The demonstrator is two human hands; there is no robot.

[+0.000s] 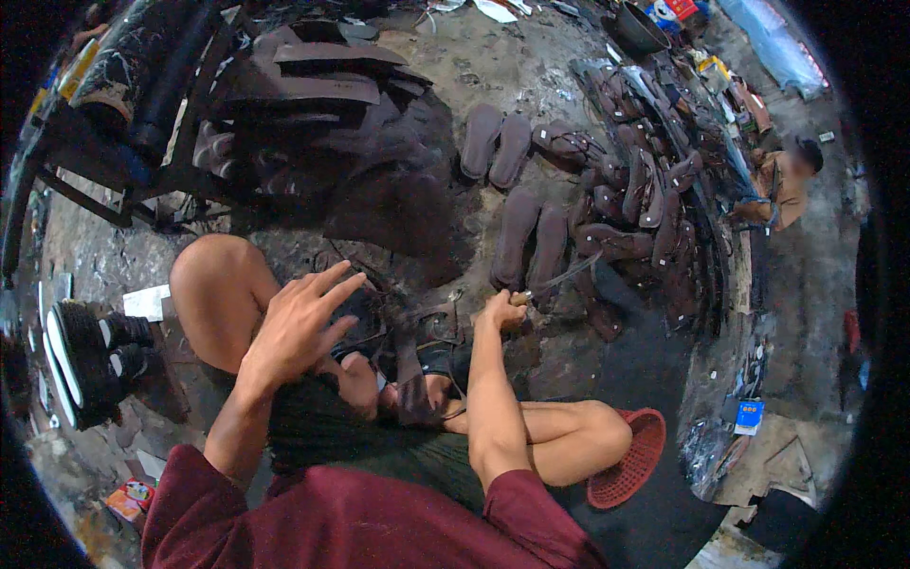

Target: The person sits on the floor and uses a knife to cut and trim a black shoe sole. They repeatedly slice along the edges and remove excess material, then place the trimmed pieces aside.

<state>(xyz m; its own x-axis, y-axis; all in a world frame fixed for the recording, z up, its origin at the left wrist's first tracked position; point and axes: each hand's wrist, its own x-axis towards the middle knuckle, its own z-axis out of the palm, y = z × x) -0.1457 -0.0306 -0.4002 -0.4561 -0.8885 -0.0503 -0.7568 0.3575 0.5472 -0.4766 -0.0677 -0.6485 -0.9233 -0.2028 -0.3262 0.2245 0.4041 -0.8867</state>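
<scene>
My left hand is raised over my bent knee, fingers spread, with nothing in it. My right hand is closed around the light brown handle of a knife-like tool; its thin grey blade points away to the right, and its exact kind is hard to make out. Just beyond that hand lies a pair of brown sandal soles, with another pair of soles farther off. Between my legs are dark straps and a strip of brown material, partly in shadow.
Brown thong sandals lie heaped at the right. Dark brown sheets are stacked far left, beside a black metal frame. A red perforated basket sits by my right knee, black sandals at the left. Another person is far right.
</scene>
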